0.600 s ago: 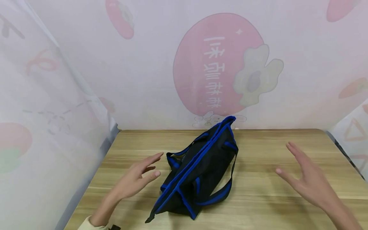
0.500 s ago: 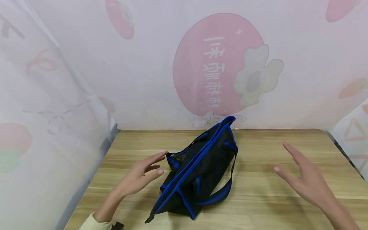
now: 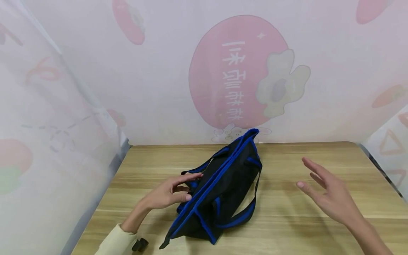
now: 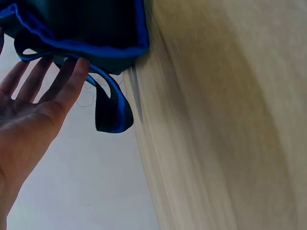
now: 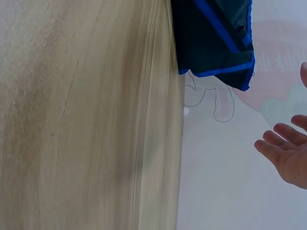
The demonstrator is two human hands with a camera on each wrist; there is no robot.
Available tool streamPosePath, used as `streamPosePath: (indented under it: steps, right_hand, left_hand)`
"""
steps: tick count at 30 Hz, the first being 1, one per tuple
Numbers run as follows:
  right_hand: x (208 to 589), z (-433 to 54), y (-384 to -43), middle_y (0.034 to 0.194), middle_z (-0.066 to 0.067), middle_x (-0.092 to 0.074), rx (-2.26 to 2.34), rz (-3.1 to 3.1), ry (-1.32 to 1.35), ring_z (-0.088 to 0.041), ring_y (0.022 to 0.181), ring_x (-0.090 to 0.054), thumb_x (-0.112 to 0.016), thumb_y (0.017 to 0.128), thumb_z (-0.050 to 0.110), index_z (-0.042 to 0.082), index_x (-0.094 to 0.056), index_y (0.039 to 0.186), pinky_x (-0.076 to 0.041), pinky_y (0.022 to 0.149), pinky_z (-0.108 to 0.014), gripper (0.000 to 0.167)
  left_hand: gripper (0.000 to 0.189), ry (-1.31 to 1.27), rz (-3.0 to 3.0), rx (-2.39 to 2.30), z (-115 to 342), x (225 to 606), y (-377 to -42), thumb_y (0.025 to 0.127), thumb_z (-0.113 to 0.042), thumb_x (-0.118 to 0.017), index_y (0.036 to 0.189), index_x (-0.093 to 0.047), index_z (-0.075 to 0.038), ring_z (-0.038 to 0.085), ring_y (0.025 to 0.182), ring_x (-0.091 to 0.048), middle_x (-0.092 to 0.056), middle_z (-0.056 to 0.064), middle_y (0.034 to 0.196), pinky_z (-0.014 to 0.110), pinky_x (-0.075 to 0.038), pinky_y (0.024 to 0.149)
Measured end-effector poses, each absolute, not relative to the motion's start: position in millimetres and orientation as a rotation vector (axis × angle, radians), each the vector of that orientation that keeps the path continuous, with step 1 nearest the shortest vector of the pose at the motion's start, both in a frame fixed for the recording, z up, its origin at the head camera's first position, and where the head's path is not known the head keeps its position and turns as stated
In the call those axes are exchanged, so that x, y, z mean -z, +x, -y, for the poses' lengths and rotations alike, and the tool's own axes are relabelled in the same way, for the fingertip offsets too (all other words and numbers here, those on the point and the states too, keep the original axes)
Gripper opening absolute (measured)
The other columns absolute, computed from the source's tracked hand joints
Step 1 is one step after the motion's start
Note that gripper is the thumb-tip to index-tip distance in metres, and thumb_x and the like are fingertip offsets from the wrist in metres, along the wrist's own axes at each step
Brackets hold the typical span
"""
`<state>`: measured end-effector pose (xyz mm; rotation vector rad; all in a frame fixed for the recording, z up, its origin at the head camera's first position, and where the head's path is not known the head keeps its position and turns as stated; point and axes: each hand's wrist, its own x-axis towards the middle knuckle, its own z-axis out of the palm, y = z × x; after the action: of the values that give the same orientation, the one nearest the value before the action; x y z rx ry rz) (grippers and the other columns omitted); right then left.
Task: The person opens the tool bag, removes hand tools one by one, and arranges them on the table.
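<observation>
A black tote bag (image 3: 234, 177) with blue trim sits slantwise on the wooden table, its two straps drooping at either side. My left hand (image 3: 167, 193) is at the bag's left side, fingers extended over the left strap and thumb by the blue top edge. In the left wrist view the fingertips of the left hand (image 4: 38, 100) lie right at the strap (image 4: 112, 108). Well to the right of the bag, my right hand (image 3: 331, 198) hovers over the table with fingers spread and nothing in it. The right wrist view shows that hand (image 5: 288, 153) apart from the bag (image 5: 216, 38).
The wooden table (image 3: 287, 226) ends at a pale printed backdrop (image 3: 159, 88) behind the bag. A similar sheet (image 3: 41, 159) hangs along the left side. Under the left sleeve a small black device (image 3: 140, 244) shows.
My left hand has moved right, from beside the bag onto its left strap and side. The right hand has drifted a little left, toward the bag. The bag stays in place.
</observation>
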<state>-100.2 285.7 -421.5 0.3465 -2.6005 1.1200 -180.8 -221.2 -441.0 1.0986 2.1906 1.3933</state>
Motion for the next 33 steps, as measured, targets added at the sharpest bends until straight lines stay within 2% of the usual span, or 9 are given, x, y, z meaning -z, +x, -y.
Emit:
streamPosePath:
  steps: [3,6,8,10,12,14,18,23,33]
  right_hand:
    - [421.6,-284.0,-100.6,0.168,-0.015,-0.047,-1.136,2.593,0.357,0.029,0.126,-0.038,-0.079,0.098,0.018,0.024,-0.043,0.166,-0.037,0.101,0.006,0.077]
    - [420.8,-281.9,-101.7,0.168,-0.014,-0.047,-1.138,2.591,0.363,0.026,0.128,-0.041,-0.08,0.098,0.018,0.025,-0.044,0.165,-0.037,0.101,0.006,0.077]
    - [420.0,-280.0,-102.4,0.168,-0.013,-0.048,-1.128,2.599,0.363,0.01,0.136,-0.053,-0.08,0.098,0.019,0.025,-0.044,0.165,-0.038,0.101,0.006,0.077]
    - [419.1,-278.0,-102.8,0.168,-0.013,-0.048,-1.125,2.611,0.359,-0.017,0.139,-0.062,-0.08,0.098,0.019,0.026,-0.043,0.166,-0.038,0.101,0.006,0.077]
    - [418.1,-275.8,-102.9,0.168,-0.014,-0.047,-1.125,2.626,0.358,-0.044,0.135,-0.062,-0.079,0.099,0.02,0.025,-0.042,0.166,-0.038,0.1,0.006,0.077]
    - [417.2,-274.1,-103.0,0.168,-0.016,-0.046,-1.131,2.638,0.357,-0.057,0.13,-0.059,-0.078,0.099,0.021,0.023,-0.041,0.167,-0.037,0.099,0.006,0.077]
    - [415.8,-271.3,-102.9,0.17,-0.016,-0.044,-1.146,2.653,0.358,-0.06,0.131,-0.058,-0.078,0.1,0.023,0.024,-0.039,0.168,-0.035,0.098,0.007,0.078]
    - [415.9,-270.5,-103.9,0.17,-0.015,-0.043,-1.15,2.655,0.365,-0.06,0.132,-0.057,-0.077,0.1,0.023,0.027,-0.038,0.168,-0.033,0.098,0.008,0.078]
    - [417.3,-267.9,-107.0,0.17,-0.016,-0.043,-1.158,2.641,0.389,-0.057,0.134,-0.055,-0.077,0.101,0.022,0.025,-0.038,0.168,-0.032,0.101,0.008,0.078]
  left_hand:
    - [0.064,1.096,-2.227,-1.382,217.3,442.1,-178.8,0.104,-0.01,-0.069,0.164,-0.047,-0.015,0.015,0.147,-0.052,-0.048,0.01,0.168,0.033,-0.056,0.114]
    - [0.065,1.051,-2.281,-1.384,212.1,443.6,-173.8,0.101,-0.013,-0.073,0.162,-0.05,-0.017,0.017,0.143,-0.055,-0.051,0.007,0.166,0.038,-0.058,0.111]
    - [0.065,1.018,-2.312,-1.389,207.5,444.6,-168.8,0.1,-0.015,-0.076,0.161,-0.052,-0.019,0.019,0.139,-0.058,-0.052,0.006,0.164,0.042,-0.06,0.109]
    - [0.065,0.995,-2.339,-1.401,201.6,445.7,-162.5,0.099,-0.017,-0.078,0.159,-0.053,-0.02,0.02,0.135,-0.061,-0.054,0.006,0.163,0.043,-0.062,0.106]
    - [0.065,0.98,-2.35,-1.428,194.6,446.6,-154.8,0.098,-0.019,-0.079,0.158,-0.054,-0.02,0.02,0.132,-0.062,-0.055,0.007,0.162,0.044,-0.063,0.102]
    - [0.065,0.967,-2.359,-1.465,187.3,447.8,-146.5,0.098,-0.02,-0.081,0.157,-0.056,-0.019,0.021,0.13,-0.063,-0.057,0.01,0.16,0.045,-0.065,0.099]
    - [0.064,0.902,-2.379,-1.54,174.9,450.2,-129.0,0.097,-0.021,-0.082,0.156,-0.057,-0.016,0.026,0.132,-0.063,-0.058,0.013,0.158,0.043,-0.066,0.097]
    - [0.063,0.761,-2.421,-1.601,159.9,451.0,-110.4,0.095,-0.024,-0.083,0.153,-0.059,-0.018,0.034,0.138,-0.06,-0.061,0.01,0.156,0.037,-0.064,0.1]
    - [0.063,0.601,-2.474,-1.616,121.9,446.0,-86.1,0.092,-0.032,-0.087,0.149,-0.063,-0.023,0.036,0.138,-0.061,-0.064,0.007,0.151,0.032,-0.065,0.096]
